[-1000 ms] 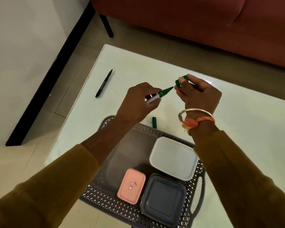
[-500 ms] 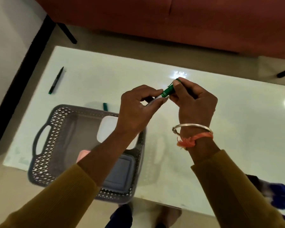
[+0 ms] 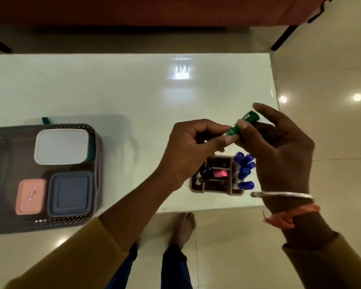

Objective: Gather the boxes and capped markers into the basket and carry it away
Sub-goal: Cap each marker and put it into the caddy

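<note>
— What are the hands doing?

— Both are up above the tabletop, near its right edge. The left hand [image 3: 198, 147] is curled, and its thumb and first finger pinch the low end of a green marker [image 3: 242, 123]. The right hand [image 3: 279, 151] stands with the palm turned in. Its thumb presses on the marker's top end and its other fingers are spread loose behind it.

— Which way does the marker point?

— It is tilted. Its long side runs from low on the left to high on the right, with the thick green end toward the far right corner.

— Where is the basket?

— The grey basket [image 3: 96, 163] sits at the near left of the tabletop. Inside are a white box [image 3: 62, 149], a pink box [image 3: 30, 196] and a blue-grey box [image 3: 71, 193], all flat with lids up.

— And under the hands?

— A small holder [image 3: 217, 189] stands by the near right corner, with blue-capped markers [image 3: 245, 170] in it. A small green thing [image 3: 46, 120] lies just behind the basket.
</note>
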